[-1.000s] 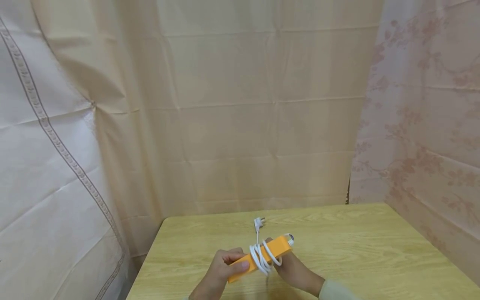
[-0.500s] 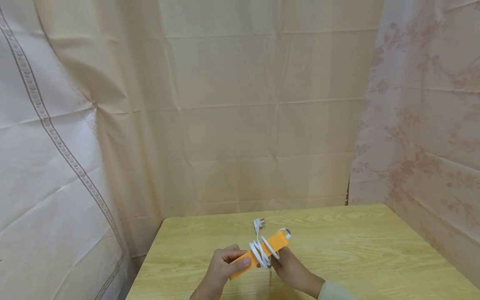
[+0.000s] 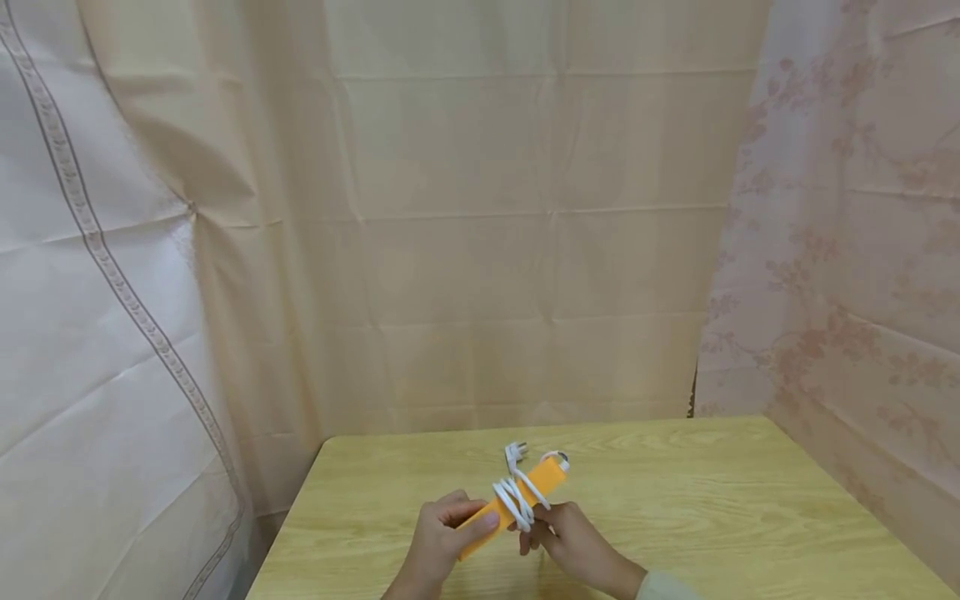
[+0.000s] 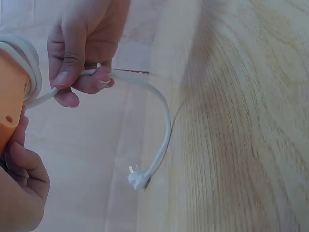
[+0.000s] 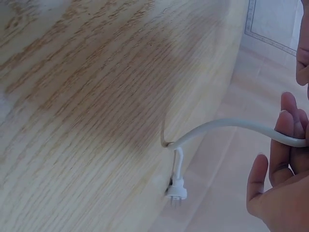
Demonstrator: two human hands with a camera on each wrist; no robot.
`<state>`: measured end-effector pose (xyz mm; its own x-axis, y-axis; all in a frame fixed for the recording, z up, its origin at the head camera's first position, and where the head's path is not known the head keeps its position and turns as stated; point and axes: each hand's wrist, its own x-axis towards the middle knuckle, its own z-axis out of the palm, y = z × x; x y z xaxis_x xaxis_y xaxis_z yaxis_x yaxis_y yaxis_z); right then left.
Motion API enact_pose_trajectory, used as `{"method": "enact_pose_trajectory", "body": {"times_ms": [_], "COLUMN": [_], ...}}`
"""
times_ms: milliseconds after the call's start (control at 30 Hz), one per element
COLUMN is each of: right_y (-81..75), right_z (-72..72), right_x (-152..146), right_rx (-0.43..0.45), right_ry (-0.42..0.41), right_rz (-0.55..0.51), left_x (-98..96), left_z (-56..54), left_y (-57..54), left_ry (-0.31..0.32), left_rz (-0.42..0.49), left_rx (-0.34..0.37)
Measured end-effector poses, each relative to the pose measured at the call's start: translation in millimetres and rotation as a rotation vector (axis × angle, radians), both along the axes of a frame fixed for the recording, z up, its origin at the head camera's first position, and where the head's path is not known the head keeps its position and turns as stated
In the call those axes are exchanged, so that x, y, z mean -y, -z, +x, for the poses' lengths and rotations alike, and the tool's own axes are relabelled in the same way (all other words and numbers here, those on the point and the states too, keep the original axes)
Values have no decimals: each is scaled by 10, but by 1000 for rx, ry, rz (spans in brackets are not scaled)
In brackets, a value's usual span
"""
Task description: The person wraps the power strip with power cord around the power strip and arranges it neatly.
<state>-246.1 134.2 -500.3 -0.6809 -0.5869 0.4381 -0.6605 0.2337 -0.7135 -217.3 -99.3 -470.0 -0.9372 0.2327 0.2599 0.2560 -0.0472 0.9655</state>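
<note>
My left hand (image 3: 437, 537) grips the near end of an orange power strip (image 3: 547, 477), its thumb on the upper face. A white cord (image 3: 515, 502) loops around the strip's middle several times. Beside those loops is my right hand (image 3: 573, 537). In the left wrist view the right hand (image 4: 87, 43) pinches the cord (image 4: 161, 104) between thumb and fingers, just off the strip. The cord's free end runs to a white plug (image 4: 138, 179) lying on the table. Much of the right hand (image 5: 285, 179) shows in the right wrist view, with the cord passing over its fingers.
A wood-grain table (image 3: 675, 500) lies under both hands. Beige curtain (image 3: 525, 250) hangs behind its far edge. Pale cloth (image 3: 97, 375) hangs at the left, flower-patterned cloth (image 3: 847, 292) at the right.
The power strip has tilted more steeply and its far end has shifted left. My right hand has come from behind the strip to below the loops, its fingers now showing. The left hand keeps its grip.
</note>
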Motion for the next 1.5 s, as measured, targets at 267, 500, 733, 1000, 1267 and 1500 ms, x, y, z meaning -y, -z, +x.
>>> {"method": "enact_pose_trajectory", "body": {"times_ms": [267,500,733,1000,1267,1500], "right_y": [15,80,85,51,41,36], "right_z": [15,48,71,83,121,114], "right_x": [-4,-3,6,28,92,99], "right_rx": [23,-37,-18,-55,-33,-124], "right_ry": [18,-4,-42,-61,-64,-61], "right_rz": [6,40,74,129,180,172], "left_x": [1,10,-23,-91,-166,-172], "left_z": [-49,-74,-68,-24,15,-29], "left_y": [30,64,90,71,93,154], "left_ry": [-119,-204,-248,-340,-437,-529], "left_rz": [-13,-57,-225,-433,-549,-660], "left_rx": [-27,-11,-82,-273,-409,-627]}}
